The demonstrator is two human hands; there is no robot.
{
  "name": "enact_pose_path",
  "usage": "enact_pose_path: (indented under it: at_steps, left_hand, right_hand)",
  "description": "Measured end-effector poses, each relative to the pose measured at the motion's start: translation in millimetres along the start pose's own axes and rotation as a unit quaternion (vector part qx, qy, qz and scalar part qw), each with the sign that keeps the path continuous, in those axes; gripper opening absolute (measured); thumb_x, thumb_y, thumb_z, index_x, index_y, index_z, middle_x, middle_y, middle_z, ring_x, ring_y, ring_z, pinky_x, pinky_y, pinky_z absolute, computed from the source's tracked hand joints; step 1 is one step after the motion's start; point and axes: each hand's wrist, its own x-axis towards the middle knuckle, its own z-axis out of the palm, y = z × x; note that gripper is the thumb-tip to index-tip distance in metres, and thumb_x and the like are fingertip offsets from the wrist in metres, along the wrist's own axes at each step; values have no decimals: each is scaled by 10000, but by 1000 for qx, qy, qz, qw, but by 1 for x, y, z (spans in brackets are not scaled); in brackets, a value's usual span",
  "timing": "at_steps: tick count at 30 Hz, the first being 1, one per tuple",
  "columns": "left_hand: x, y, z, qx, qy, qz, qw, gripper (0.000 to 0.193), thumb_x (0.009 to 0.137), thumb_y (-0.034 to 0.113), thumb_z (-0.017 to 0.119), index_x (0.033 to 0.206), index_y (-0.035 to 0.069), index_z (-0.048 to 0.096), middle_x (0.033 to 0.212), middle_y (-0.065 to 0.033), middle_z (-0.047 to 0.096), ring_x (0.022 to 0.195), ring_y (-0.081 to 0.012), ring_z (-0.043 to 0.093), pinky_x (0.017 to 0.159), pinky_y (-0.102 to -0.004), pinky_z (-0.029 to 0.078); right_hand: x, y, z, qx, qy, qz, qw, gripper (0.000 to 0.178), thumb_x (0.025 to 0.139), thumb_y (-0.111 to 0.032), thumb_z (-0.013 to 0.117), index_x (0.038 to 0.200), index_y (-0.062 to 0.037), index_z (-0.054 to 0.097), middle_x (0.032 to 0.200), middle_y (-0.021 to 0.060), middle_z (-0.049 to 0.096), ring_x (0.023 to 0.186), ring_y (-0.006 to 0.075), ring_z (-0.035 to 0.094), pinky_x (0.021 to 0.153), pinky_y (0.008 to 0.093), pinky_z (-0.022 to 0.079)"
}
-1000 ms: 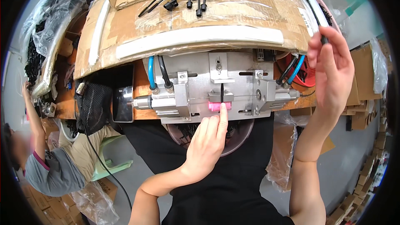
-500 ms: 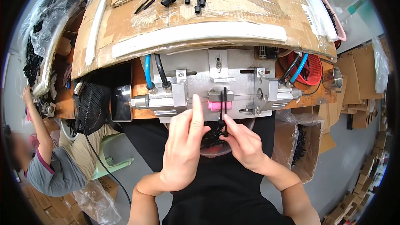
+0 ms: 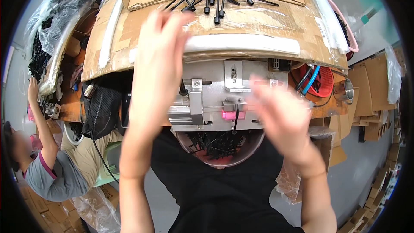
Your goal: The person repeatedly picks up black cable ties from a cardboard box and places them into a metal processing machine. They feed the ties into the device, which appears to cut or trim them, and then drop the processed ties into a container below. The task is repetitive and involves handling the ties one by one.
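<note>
My left hand [image 3: 157, 67] reaches up over the padded cardboard edge, its fingertips close to a pile of thin black rods with thick capped ends [image 3: 211, 2]. Motion blurs its fingers, and whether it grips anything does not show. Over the right side of the metal fixture [image 3: 215, 123] is my right hand [image 3: 282, 114], badly smeared, hiding the clamp there. One black rod [image 3: 236, 121] rests in the small metal block [image 3: 233, 105] at the fixture's middle, beside a pink piece [image 3: 228, 115], its capped end toward me.
A round tub [image 3: 222, 164] of black parts sits at my lap. Cardboard with a white padded strip [image 3: 241, 43] overhangs the fixture. To the right are a red basket [image 3: 326, 82] and a metal cup [image 3: 343, 88]. At the left a co-worker [image 3: 56, 177] sits by plastic bags.
My left hand has moved up and left, from before the fixture to the rod pile. My right hand has let go of the rod at the block and moved right and up. The view has shifted slightly.
</note>
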Motion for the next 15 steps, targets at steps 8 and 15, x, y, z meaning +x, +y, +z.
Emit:
enact_pose_path:
  at_steps: [8,15]
  left_hand:
    - [52,-33,6,-52,-152,-17,987,255,797,8,714,1047,17,668,810,-117,656,796,-231,638,762,-321,510]
    - [45,-29,-18,-124,-116,-115,979,228,867,54,712,1090,9,727,964,-62,742,856,-82,668,786,-225,523]
  right_hand:
    - [156,122,-4,-242,-160,-3,957,123,876,-151,669,919,-38,656,866,124,687,794,263,644,709,362,508]
    - [127,105,-20,-229,-8,-39,973,191,898,-150,662,981,20,643,878,147,704,819,244,682,692,328,530]
